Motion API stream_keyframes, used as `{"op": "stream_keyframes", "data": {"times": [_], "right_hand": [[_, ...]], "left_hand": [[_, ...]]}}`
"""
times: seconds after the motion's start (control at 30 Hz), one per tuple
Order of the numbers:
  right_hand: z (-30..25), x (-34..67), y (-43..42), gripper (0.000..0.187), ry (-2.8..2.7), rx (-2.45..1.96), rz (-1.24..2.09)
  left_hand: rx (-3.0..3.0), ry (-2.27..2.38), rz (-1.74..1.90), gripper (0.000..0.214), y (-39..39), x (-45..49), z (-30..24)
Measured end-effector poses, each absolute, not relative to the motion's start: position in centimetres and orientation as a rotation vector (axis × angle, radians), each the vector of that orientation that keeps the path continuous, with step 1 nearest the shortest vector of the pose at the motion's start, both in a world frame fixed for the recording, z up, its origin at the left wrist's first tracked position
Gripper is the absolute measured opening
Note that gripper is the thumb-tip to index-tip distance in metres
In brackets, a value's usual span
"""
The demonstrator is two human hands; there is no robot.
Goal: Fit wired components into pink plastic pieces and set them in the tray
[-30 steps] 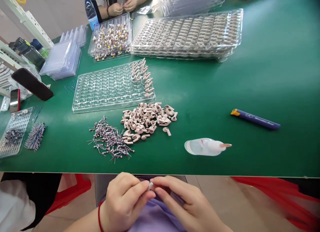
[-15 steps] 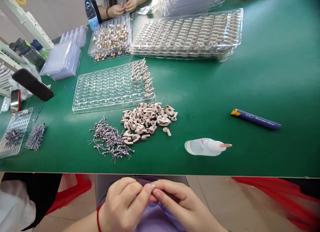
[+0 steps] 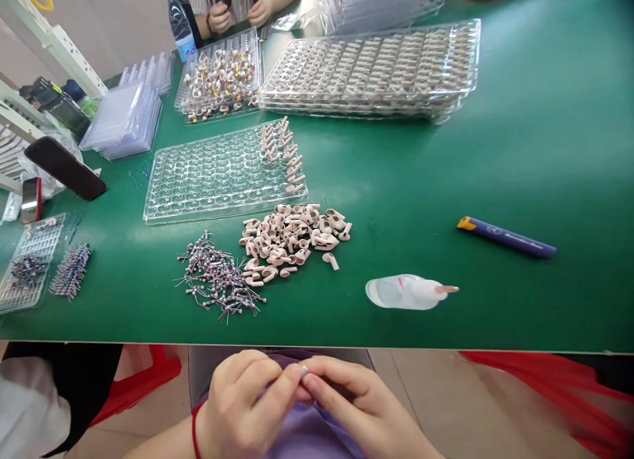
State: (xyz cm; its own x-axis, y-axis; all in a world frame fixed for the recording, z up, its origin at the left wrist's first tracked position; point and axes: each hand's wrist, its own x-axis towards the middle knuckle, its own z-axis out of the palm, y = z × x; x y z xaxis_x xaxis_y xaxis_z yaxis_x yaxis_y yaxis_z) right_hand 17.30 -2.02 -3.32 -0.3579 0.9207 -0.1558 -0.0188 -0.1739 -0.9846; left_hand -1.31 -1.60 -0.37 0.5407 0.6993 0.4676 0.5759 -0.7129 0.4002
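Note:
My left hand point(image 3: 247, 399) and my right hand point(image 3: 354, 399) meet over my lap, below the near edge of the green table point(image 3: 495, 148). Their fingertips pinch together around a tiny part that I cannot make out. On the table just beyond them lie a heap of beige shell pieces point(image 3: 292, 238) and a tangle of small wired components point(image 3: 215, 281). Behind the heap rests a clear blister tray point(image 3: 208, 175) with a column of beige pieces standing at its right end.
A clear glue bottle point(image 3: 406, 292) lies on its side at right, with a blue utility knife point(image 3: 505, 238) beyond it. Stacked filled trays point(image 3: 376, 69) stand at the back. Another person's hands point(image 3: 238, 13) work at the far edge. A phone point(image 3: 64, 168) leans at left.
My hands have sunk slightly lower over my lap and closed tighter together. The other person's hands at the far edge have moved apart.

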Motion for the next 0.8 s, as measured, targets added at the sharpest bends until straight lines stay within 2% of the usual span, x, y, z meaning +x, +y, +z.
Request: {"op": "stream_keyframes", "data": {"times": [0.2, 0.33, 0.53, 0.8], "right_hand": [[-3.2, 17.4, -2.1, 0.034, -1.290, -1.079, 1.661], [-3.6, 17.5, -2.3, 0.029, -1.324, -1.119, 1.611], [-3.5, 17.6, -2.1, 0.021, -1.346, -1.104, 1.527], [-3.3, 17.5, -1.9, 0.013, -1.465, -1.108, 1.309]], "left_hand": [[2.019, 1.246, 1.002, 0.012, -1.3, -0.6, -0.4], [1.677, 1.321, 0.951, 0.015, -1.2, -0.3, -0.6], [1.461, 1.335, 0.894, 0.015, -1.4, -0.5, -1.1], [1.006, 1.320, 0.754, 0.033, -1.8, 0.0, -1.5]]}}
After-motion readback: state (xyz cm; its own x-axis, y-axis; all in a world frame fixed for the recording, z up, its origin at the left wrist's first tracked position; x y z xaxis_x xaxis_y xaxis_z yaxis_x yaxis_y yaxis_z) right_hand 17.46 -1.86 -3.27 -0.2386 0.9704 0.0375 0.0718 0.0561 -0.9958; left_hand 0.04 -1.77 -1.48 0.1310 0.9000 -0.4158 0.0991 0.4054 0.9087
